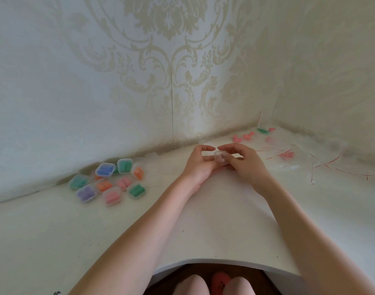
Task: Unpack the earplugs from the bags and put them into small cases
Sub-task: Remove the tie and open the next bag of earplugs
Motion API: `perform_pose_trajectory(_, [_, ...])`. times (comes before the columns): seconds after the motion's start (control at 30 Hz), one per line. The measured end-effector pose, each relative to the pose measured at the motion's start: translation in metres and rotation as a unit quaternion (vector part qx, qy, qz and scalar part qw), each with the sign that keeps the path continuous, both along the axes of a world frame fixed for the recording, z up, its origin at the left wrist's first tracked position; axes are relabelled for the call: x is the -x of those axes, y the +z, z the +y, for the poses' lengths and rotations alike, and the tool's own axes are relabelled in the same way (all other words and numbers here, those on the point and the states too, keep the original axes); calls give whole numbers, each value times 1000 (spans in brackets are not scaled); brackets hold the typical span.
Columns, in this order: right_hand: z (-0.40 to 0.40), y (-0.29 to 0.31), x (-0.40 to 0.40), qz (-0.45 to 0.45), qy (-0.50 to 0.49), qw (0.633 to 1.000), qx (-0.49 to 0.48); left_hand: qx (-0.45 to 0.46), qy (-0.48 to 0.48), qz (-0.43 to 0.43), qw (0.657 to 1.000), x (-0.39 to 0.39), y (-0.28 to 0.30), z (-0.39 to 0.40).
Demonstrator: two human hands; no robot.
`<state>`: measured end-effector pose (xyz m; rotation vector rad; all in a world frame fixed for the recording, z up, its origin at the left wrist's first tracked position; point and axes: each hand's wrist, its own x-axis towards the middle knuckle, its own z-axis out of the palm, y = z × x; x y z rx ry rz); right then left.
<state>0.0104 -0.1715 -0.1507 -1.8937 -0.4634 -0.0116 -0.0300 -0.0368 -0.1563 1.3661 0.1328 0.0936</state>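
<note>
1. Table point(203, 231): a white surface fills the lower half of the frame and meets patterned wallpaper point(171, 60) along its far edge.
2. Left hand point(198, 165), centre of the frame: fingers curled, thumb and forefinger bent toward the small clear case point(220, 156), touching it from the left.
3. Right hand point(244, 160), just right of centre: fingers curled round the same clear case, pinching it from the right and above. The two hands are together, both closed on this case, just above the table.
4. Whether the held case has anything inside, and whether its lid is raised, cannot be told; it is blurred.
5. Filled cases point(106, 182), left of centre near the wall: a cluster of small clear boxes holding green, blue, purple, orange and pink earplugs, lids down, some touching one another.
6. Bags point(322, 165), right of the frame: crumpled clear plastic with red seal strips lies spread on the table.
7. Loose earplugs point(247, 136), upper right by the corner: pink and green pieces lie on the table, near the bags.
</note>
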Motion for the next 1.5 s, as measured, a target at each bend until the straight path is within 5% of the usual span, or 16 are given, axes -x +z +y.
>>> perform_pose_trajectory(0.33, [6, -1, 2, 7, -12, 1000, -26, -2, 7, 13, 1000, 2, 6, 0])
perform_pose_trajectory(0.5, [7, -1, 2, 52, -25, 997, -59, -174, 165, -92, 966, 10, 25, 32])
perform_pose_trajectory(0.6, [7, -5, 1, 40, -28, 998, -39, -208, 229, -65, 949, 19, 46, 70])
perform_pose_trajectory(0.7, [6, -6, 1, 33, -24, 999, -33, -370, 284, -41, 884, 47, 57, 105])
perform_pose_trajectory(0.83, [6, -8, 1, 27, -26, 999, -29, -486, 215, 5, 847, 82, 47, 132])
perform_pose_trajectory(1.13, [5, -10, 3, 16, -27, 999, -21, -549, 150, 27, 822, 93, 17, 156])
perform_pose_trajectory(1.5, [5, -7, 1, 42, -36, 997, -59, -543, 158, -82, 821, 76, 23, 125])
